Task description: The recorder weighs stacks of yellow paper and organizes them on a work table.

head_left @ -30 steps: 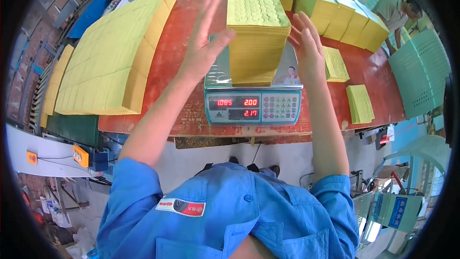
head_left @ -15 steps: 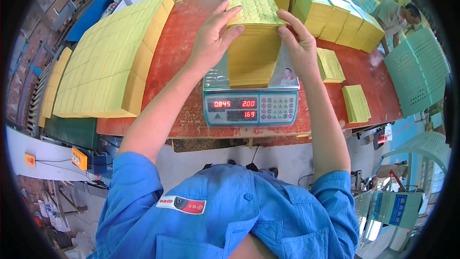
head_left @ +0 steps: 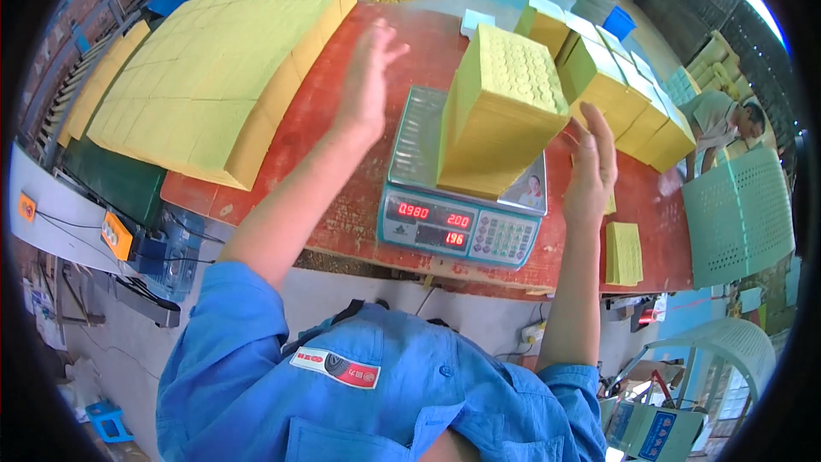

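Head view, stack [head_left: 500,120] on scale [head_left: 415,141], yellow blocks [head_left: 222,73] left

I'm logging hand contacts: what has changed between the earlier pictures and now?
Since half a second ago, the left hand has let go of the yellow stack and moved leftward; the right hand is now beside its right corner, contact unclear. The readout has changed and the view tilted. The stack remains on the scale.
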Available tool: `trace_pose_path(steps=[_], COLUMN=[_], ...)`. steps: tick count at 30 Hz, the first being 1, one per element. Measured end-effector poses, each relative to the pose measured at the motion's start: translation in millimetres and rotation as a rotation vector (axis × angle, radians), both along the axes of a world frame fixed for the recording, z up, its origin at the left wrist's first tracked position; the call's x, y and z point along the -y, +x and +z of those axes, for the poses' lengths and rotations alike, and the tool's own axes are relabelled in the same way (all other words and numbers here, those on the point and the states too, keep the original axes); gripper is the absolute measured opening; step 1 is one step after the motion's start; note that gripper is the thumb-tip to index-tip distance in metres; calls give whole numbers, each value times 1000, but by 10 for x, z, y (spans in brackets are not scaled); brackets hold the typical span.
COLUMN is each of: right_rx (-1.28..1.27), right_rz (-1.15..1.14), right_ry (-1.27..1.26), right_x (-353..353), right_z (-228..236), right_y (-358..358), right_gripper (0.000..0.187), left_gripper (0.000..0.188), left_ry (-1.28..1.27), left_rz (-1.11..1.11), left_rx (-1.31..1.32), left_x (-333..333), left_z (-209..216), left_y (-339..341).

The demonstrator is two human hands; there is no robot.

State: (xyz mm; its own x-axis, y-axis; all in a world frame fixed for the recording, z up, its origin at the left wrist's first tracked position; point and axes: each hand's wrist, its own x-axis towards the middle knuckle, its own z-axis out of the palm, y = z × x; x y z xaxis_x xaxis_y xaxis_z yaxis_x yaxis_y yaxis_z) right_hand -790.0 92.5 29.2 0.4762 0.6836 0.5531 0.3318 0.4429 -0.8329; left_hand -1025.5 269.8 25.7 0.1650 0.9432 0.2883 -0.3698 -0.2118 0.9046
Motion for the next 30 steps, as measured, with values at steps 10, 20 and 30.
trace_pose_path(steps=[10, 20, 30], right_rx=[-446, -686, -712], right_rz=[-219, -143, -19], right_ry=[-194, -274, -280], right_x=[1290, 2068, 2296], right_z=[-1186, -1861, -1849], right_y=[856, 1184, 1528], right_gripper=[29, 21, 21], left_gripper=[50, 40, 33], left_ry=[-189, -264, -158], left_rz=[290, 350, 346], left_rx=[-62, -89, -153], left_x=[517, 1476, 2067], left_z=[-619, -566, -317], left_y=[-1736, -1246, -580])
